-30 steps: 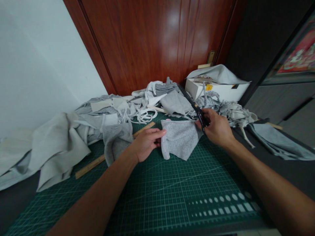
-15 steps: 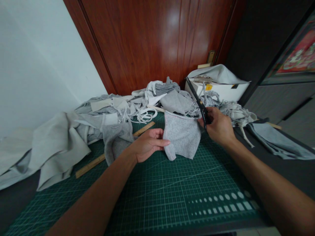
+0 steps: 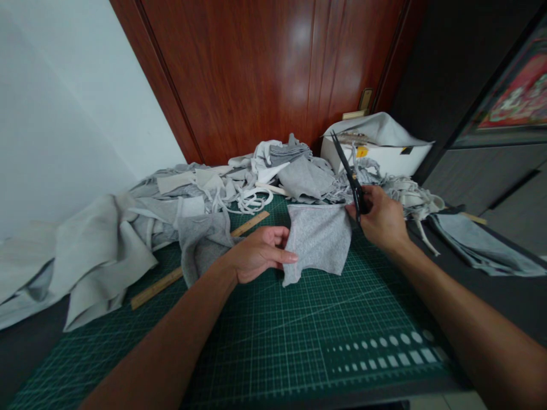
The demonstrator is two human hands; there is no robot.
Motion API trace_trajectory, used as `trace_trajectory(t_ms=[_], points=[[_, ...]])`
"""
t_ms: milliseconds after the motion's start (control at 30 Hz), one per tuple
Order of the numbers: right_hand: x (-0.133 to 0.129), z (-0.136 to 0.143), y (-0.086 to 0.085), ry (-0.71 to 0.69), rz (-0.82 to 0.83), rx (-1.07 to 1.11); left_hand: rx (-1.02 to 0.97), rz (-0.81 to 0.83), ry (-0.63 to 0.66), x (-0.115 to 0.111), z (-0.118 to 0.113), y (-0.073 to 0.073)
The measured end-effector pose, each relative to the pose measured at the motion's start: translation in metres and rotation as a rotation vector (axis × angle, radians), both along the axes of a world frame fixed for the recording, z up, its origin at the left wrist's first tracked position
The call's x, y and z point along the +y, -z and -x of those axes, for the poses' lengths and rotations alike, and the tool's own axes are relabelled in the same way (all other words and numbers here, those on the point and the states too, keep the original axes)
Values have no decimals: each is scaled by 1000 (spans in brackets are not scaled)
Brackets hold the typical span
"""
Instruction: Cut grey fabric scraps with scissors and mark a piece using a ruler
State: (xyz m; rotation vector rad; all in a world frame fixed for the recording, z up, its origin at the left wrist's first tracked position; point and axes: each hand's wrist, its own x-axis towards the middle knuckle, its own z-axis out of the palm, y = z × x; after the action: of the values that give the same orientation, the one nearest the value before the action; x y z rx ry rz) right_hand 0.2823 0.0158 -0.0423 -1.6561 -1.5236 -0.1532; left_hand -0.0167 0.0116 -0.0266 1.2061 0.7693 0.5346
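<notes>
A small light grey fabric piece (image 3: 322, 239) hangs between my hands just above the green cutting mat (image 3: 273, 341). My left hand (image 3: 262, 253) pinches its left edge between thumb and fingers. At the upper right corner of the fabric, my right hand (image 3: 380, 219) grips that corner with the fingertips and also holds black scissors (image 3: 351, 177), whose blades point up and away to the left. Left of my left hand lies a darker grey cloth (image 3: 203, 242), over part of a wooden ruler (image 3: 158, 289).
Heaped grey and white fabric scraps (image 3: 299, 173) line the back of the mat. Large pale cloth (image 3: 89, 250) lies at left. A white box (image 3: 393, 159) stands at back right, near tangled strips (image 3: 412, 196) and folded grey fabric (image 3: 487, 245). Behind is a red-brown door (image 3: 256, 74).
The fabric piece has shifted slightly down, and its top edge now runs flatter. Its lower left corner has swung left. The scissors have tilted a little, with their tips moved right.
</notes>
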Motion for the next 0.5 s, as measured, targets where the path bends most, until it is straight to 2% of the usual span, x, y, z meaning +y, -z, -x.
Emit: trace_trajectory(t_ms=[500], points=[[2, 3, 5, 23, 71, -3, -80, 10, 90, 1, 6, 0]])
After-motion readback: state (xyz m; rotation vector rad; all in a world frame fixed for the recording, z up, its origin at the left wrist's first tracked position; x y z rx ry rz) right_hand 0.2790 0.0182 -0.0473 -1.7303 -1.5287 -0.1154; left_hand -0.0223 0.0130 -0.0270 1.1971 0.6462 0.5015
